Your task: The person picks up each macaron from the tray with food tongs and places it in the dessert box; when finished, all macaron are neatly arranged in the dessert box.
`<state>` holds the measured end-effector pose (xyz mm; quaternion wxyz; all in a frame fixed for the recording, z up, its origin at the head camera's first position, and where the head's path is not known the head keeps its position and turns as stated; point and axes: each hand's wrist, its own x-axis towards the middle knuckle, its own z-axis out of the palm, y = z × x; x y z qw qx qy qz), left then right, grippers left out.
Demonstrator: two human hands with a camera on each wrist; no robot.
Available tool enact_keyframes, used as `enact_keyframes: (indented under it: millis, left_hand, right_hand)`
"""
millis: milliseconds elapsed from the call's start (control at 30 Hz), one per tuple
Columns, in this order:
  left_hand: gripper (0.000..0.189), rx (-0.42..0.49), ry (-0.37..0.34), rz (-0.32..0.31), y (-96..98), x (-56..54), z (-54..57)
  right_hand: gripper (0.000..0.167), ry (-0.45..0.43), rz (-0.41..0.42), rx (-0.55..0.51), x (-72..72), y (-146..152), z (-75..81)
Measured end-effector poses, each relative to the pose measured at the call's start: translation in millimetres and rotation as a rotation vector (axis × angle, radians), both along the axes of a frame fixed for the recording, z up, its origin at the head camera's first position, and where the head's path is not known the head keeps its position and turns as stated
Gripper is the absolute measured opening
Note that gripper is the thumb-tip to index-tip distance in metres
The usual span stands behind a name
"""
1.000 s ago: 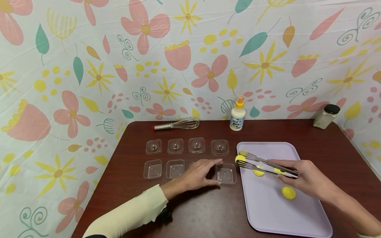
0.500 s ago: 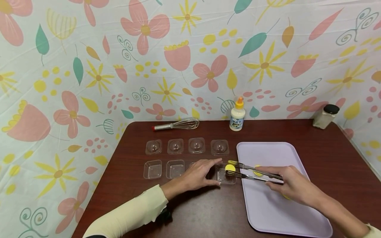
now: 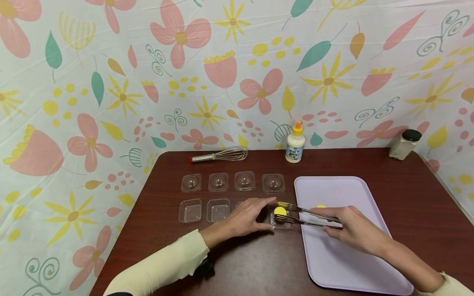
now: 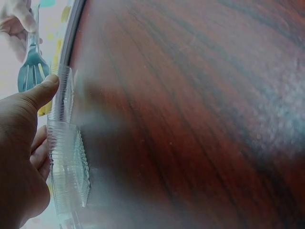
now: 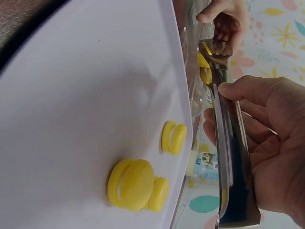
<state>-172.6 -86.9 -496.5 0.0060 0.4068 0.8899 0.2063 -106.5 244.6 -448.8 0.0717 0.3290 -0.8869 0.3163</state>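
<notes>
My right hand [image 3: 357, 230] grips a pair of metal tongs [image 3: 311, 218] with fork-like ends. Between the tong tips is a yellow macaron [image 3: 280, 212], over or in a clear plastic box base [image 3: 290, 224]; whether it touches the bottom cannot be told. My left hand [image 3: 249, 217] holds that base at its left side, thumb at the near edge and forefinger at the far edge. In the left wrist view the thumb [image 4: 47, 86] touches a clear ribbed wall. Several more macarons [image 5: 136, 183] lie on the lilac tray [image 3: 348, 263], mostly hidden by my right hand in the head view.
Clear box bases [image 3: 190, 211] stand left of my left hand, one mostly hidden behind it. Behind them is a row of domed lids [image 3: 218, 181]. A whisk [image 3: 222, 155], a white bottle with an orange cap [image 3: 295, 146] and a black-lidded jar [image 3: 405, 144] stand along the back.
My right hand has moved left with the tongs, carrying the macaron from above the tray's left edge to the box base. My left hand has stayed in place.
</notes>
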Motion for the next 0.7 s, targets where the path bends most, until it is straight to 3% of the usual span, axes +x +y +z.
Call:
enact_keyframes:
  millis: [700]
  left_hand:
    - [0.089,-0.018,-0.001,0.013,0.5,-0.5,0.3]
  right_hand:
    - [0.061,-0.039,-0.012,0.022,0.2,-1.7,6.3]
